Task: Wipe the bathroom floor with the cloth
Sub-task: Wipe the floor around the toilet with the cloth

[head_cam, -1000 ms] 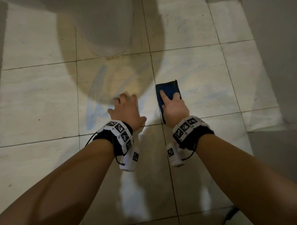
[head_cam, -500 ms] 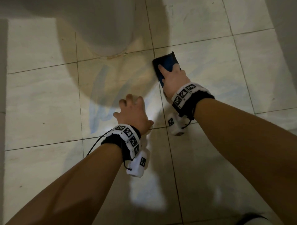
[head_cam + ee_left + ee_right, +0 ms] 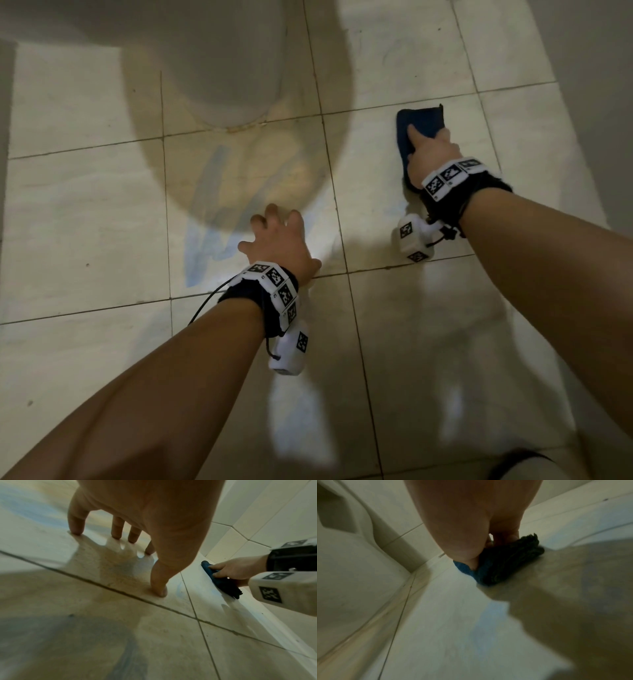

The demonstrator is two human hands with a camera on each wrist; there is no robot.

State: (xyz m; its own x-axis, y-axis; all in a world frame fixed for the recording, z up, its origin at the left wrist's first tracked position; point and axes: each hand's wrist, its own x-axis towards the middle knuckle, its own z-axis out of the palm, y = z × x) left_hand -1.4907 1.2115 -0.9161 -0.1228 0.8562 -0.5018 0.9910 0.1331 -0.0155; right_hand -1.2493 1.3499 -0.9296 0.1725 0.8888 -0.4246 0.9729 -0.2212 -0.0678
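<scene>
A folded dark blue cloth (image 3: 422, 119) lies on the pale tiled floor (image 3: 85, 212), right of the toilet base. My right hand (image 3: 430, 147) bears down on it: the index finger runs straight along the top, the other fingers curl onto it, and the thumb digs into its left edge. The right wrist view shows the cloth (image 3: 508, 563) bunched under the palm. My left hand (image 3: 272, 226) is propped on spread fingertips (image 3: 75, 527) on the floor, left of the cloth (image 3: 223, 586), and holds nothing.
The white toilet base (image 3: 212, 68) stands ahead on the left, also close in the right wrist view as a toilet base (image 3: 351, 561). A wall (image 3: 603, 68) runs along the right. Bluish smears (image 3: 205, 233) mark the tile by my left hand. A dark object (image 3: 520, 462) shows at the bottom right.
My right hand has slid the cloth forward and then out to the right, away from the left hand. The left hand has stayed propped in the same spot.
</scene>
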